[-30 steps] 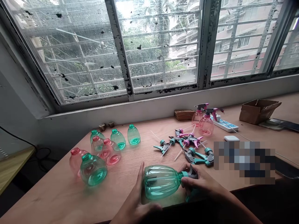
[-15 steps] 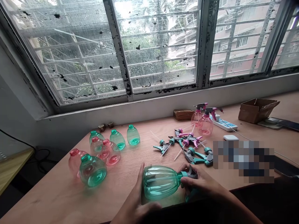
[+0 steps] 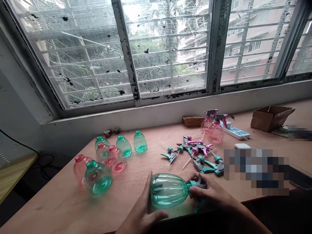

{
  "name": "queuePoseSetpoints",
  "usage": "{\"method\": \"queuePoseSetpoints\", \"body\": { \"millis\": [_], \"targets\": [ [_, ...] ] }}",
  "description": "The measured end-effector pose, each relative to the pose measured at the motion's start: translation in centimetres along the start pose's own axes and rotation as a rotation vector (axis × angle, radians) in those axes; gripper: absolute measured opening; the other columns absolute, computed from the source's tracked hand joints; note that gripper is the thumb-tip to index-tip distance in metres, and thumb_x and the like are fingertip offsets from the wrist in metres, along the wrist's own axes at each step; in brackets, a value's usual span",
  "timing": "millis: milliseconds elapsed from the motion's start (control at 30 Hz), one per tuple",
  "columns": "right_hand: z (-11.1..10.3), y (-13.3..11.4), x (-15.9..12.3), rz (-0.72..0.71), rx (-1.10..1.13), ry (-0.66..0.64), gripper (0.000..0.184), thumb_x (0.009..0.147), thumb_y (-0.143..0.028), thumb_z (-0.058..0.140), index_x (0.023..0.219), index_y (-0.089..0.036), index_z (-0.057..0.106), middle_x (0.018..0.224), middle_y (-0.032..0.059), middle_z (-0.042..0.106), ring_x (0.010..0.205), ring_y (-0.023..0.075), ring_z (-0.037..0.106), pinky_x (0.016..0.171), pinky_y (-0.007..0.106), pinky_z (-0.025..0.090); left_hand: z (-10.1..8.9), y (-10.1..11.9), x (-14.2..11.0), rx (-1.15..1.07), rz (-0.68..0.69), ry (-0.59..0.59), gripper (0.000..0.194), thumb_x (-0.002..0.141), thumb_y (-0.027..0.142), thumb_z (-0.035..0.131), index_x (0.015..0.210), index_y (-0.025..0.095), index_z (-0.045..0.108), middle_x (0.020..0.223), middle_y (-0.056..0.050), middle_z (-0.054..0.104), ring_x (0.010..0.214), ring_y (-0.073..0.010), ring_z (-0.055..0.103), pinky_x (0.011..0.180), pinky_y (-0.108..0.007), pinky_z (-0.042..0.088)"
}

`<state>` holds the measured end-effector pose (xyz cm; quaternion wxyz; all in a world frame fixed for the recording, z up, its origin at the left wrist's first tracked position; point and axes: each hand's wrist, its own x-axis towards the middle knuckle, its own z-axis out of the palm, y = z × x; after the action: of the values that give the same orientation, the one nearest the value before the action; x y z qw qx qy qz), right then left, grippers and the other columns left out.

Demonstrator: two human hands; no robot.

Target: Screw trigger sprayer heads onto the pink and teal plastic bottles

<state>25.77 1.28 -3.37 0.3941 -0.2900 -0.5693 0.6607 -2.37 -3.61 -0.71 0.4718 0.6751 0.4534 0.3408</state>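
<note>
A see-through green spray bottle (image 3: 168, 191) lies sideways between my hands near the table's front edge, its neck pointing right. My left hand (image 3: 142, 208) cups the bottle's base, thumb below and fingers behind. My right hand (image 3: 213, 193) is closed around the grey-and-teal spray head (image 3: 200, 182) at the neck, with a straw visible inside the bottle. Beyond my hands lie several loose spray heads, teal (image 3: 206, 165) and pink (image 3: 200, 148), with their straws. Several headless bottles, green (image 3: 98, 180) and pink (image 3: 81, 170), stand at the left.
Two pink bottles with spray heads (image 3: 215, 131) stand at the back beside a power strip (image 3: 235, 131). A cardboard box (image 3: 265, 119) sits at the back right, and a white case (image 3: 242, 146) lies nearer. A flat brown box (image 3: 192, 121) lies along the wall.
The view has shifted slightly. Both hands keep their hold on the bottle and spray head, with only a slight shift of the left thumb.
</note>
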Motion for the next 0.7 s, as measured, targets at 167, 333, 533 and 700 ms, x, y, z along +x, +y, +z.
{"method": "queuePoseSetpoints", "body": {
  "millis": [167, 333, 533, 700],
  "targets": [
    [-0.15, 0.18, 0.01, 0.000, -0.001, 0.007, 0.033, 0.082, -0.039, 0.078, 0.099, -0.017, 0.059, 0.076, 0.0003, 0.072, 0.057, 0.0129, 0.065, 0.057, 0.024, 0.050, -0.13, -0.51, -0.11, 0.013, 0.010, 0.026, 0.102, 0.084, 0.034, 0.075, 0.158, 0.031, 0.005, 0.167, -0.005, 0.016, 0.152, -0.0302, 0.018, 0.124, -0.047, 0.013],
    [-0.12, 0.07, 0.03, -0.002, -0.002, 0.005, 0.034, 0.082, -0.039, 0.078, 0.099, -0.017, 0.059, 0.076, 0.0004, 0.072, 0.057, 0.0126, 0.065, 0.056, 0.023, 0.050, 0.24, -0.11, -0.16, -0.002, 0.043, 0.015, 0.104, 0.085, 0.025, 0.072, 0.157, 0.036, -0.002, 0.163, -0.007, 0.029, 0.145, -0.0304, 0.037, 0.122, -0.048, 0.023],
    [-0.05, 0.06, 0.12, -0.007, -0.012, 0.010, 0.035, 0.082, -0.039, 0.078, 0.100, -0.016, 0.059, 0.076, 0.0008, 0.072, 0.057, 0.0121, 0.065, 0.055, 0.023, 0.050, 0.03, -0.20, -0.21, 0.014, -0.021, 0.008, 0.107, 0.083, 0.034, 0.074, 0.159, 0.022, -0.001, 0.167, -0.011, 0.015, 0.153, -0.0302, 0.013, 0.125, -0.047, 0.009],
    [-0.07, 0.14, 0.21, -0.015, -0.024, 0.010, 0.034, 0.082, -0.039, 0.077, 0.097, -0.016, 0.058, 0.076, 0.0012, 0.072, 0.056, 0.0124, 0.065, 0.055, 0.023, 0.049, -0.25, -0.89, 0.17, 0.064, 0.021, 0.005, 0.107, 0.082, 0.029, 0.075, 0.159, 0.028, -0.001, 0.167, -0.008, 0.014, 0.152, -0.0311, 0.016, 0.124, -0.049, 0.012]
  ]
}}
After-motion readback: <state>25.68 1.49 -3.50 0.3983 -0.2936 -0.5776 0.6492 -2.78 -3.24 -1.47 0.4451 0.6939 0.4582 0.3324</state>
